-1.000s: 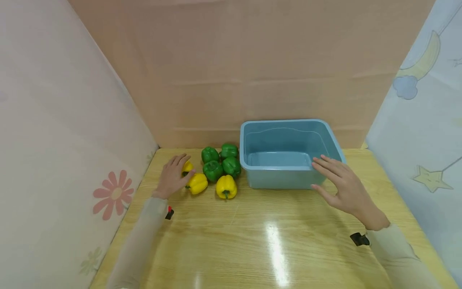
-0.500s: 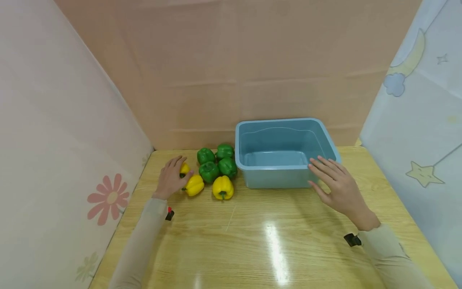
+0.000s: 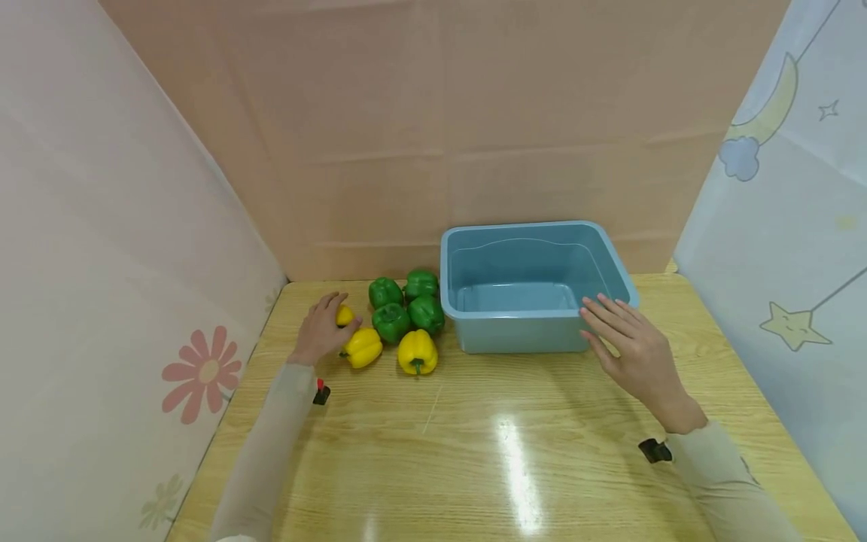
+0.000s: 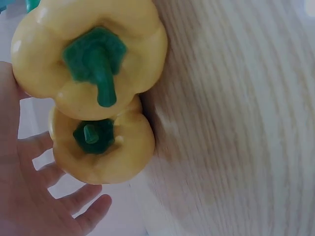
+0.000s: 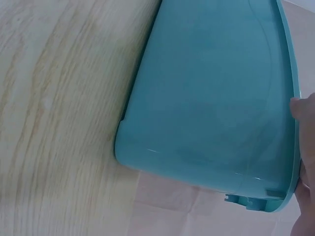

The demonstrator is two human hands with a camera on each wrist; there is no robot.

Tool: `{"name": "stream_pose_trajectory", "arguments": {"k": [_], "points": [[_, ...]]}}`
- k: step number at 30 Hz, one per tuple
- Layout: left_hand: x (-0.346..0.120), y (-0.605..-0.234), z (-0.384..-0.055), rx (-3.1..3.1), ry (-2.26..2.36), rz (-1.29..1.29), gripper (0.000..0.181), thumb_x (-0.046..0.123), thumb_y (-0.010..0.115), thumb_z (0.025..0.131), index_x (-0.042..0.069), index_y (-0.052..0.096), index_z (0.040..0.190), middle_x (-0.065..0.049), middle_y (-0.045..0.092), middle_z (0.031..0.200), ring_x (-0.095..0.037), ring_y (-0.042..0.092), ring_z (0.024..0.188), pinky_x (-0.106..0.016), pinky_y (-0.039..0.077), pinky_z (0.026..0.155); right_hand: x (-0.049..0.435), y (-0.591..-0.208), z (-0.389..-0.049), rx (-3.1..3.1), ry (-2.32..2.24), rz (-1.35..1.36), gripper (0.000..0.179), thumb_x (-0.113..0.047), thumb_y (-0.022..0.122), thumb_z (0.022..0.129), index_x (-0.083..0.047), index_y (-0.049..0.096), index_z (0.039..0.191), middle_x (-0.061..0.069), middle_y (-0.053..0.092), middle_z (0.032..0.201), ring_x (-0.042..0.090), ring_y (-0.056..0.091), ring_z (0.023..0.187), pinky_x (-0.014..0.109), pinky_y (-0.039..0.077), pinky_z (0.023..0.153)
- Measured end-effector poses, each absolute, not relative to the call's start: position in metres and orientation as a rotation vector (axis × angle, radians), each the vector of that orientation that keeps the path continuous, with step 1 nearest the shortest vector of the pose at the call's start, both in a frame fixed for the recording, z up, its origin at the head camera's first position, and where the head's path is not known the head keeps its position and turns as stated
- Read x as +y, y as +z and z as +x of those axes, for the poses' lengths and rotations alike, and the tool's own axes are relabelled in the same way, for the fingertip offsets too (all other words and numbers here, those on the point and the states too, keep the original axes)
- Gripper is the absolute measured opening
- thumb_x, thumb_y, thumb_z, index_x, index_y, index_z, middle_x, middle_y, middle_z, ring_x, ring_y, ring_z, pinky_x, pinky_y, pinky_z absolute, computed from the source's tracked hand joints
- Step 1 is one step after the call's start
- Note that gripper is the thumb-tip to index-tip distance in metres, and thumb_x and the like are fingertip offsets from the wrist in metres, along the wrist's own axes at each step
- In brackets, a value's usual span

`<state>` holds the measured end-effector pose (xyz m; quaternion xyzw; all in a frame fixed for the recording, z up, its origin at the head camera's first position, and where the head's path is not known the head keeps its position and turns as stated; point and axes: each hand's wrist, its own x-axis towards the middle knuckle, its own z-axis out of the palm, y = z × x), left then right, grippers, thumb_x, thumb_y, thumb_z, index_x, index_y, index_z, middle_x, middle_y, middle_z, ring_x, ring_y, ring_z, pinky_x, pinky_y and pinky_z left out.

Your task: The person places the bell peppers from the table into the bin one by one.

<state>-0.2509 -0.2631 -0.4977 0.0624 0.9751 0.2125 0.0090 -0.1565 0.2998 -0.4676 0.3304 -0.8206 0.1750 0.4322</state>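
Observation:
On the left of the table, my left hand [image 3: 318,331] hovers over or touches a small-looking yellow bell pepper [image 3: 344,316], its fingers loosely bent. In the left wrist view, the fingers spread beside that pepper [image 4: 103,157], and a nearer yellow bell pepper [image 4: 88,54] lies by the thumb. A third yellow bell pepper [image 3: 418,352] sits farther right. My right hand [image 3: 630,350] is at the front right corner of a blue plastic tub [image 3: 521,335], fingers extended over the rim. In the right wrist view, the thumb is at the tub's rim; whether it presses there I cannot tell.
Several green bell peppers [image 3: 390,324] cluster between the yellow ones and the tub's left wall. The wooden table [image 3: 433,452] ends at a tan back wall [image 3: 433,135]. Patterned side walls stand at left and right.
The head view has shifted slightly, so the scene sits a little farther left. The left hand stays by the yellow peppers, the right hand at the tub's corner; peppers and tub look unmoved.

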Motion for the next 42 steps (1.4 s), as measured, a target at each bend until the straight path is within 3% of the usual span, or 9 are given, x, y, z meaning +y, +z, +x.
{"name": "stream_pose_trajectory", "arguments": {"k": [5,13,20,25,36,42], "points": [[-0.264,-0.499,-0.256,2.976,0.709,0.151,0.077,0.047,0.059,0.105,0.006,0.034,0.166,-0.024,0.029,0.171,-0.055,0.036,0.15,-0.073,0.033,0.119,0.299,-0.465,-0.157,-2.061,0.456,0.794,0.05,-0.044,0.053,0.112,-0.004,0.077,0.129,0.013,0.076,0.13,0.043,0.074,0.116,0.033,0.041,0.123],[-0.27,-0.504,-0.261,2.81,0.918,0.076,0.076,0.043,0.06,0.107,0.005,0.031,0.166,-0.027,0.026,0.171,-0.052,0.031,0.155,-0.071,0.027,0.124,0.298,-0.467,-0.159,-2.047,0.521,0.767,0.047,-0.045,0.057,0.109,-0.006,0.081,0.123,0.011,0.078,0.125,0.024,0.071,0.126,0.027,0.042,0.121],[-0.273,-0.506,-0.267,2.773,0.982,0.087,0.072,0.035,0.06,0.107,0.001,0.034,0.164,-0.028,0.031,0.167,-0.05,0.033,0.153,-0.069,0.027,0.125,0.298,-0.464,-0.161,-2.045,0.507,0.765,0.047,-0.044,0.056,0.11,-0.006,0.081,0.122,0.01,0.078,0.125,0.035,0.075,0.116,0.028,0.042,0.121],[-0.272,-0.506,-0.268,2.801,0.951,0.11,0.066,0.026,0.061,0.104,-0.001,0.04,0.161,-0.028,0.034,0.165,-0.049,0.036,0.151,-0.066,0.028,0.126,0.299,-0.463,-0.161,-2.045,0.489,0.787,0.048,-0.044,0.054,0.111,-0.005,0.081,0.123,0.01,0.078,0.126,0.036,0.074,0.118,0.029,0.042,0.122],[-0.276,-0.514,-0.27,2.886,0.883,0.131,0.06,0.029,0.063,0.103,0.003,0.051,0.155,-0.025,0.044,0.159,-0.048,0.048,0.142,-0.066,0.039,0.12,0.302,-0.466,-0.159,-2.067,0.48,0.786,0.05,-0.047,0.054,0.111,-0.007,0.079,0.127,0.01,0.077,0.129,0.035,0.074,0.12,0.029,0.04,0.123],[-0.277,-0.516,-0.273,2.899,0.83,0.176,0.061,0.031,0.067,0.103,0.0,0.052,0.153,-0.028,0.045,0.157,-0.05,0.048,0.141,-0.067,0.039,0.119,0.303,-0.466,-0.157,-2.072,0.477,0.792,0.052,-0.048,0.053,0.111,-0.007,0.079,0.128,0.01,0.077,0.129,0.032,0.072,0.124,0.028,0.038,0.124]]}}
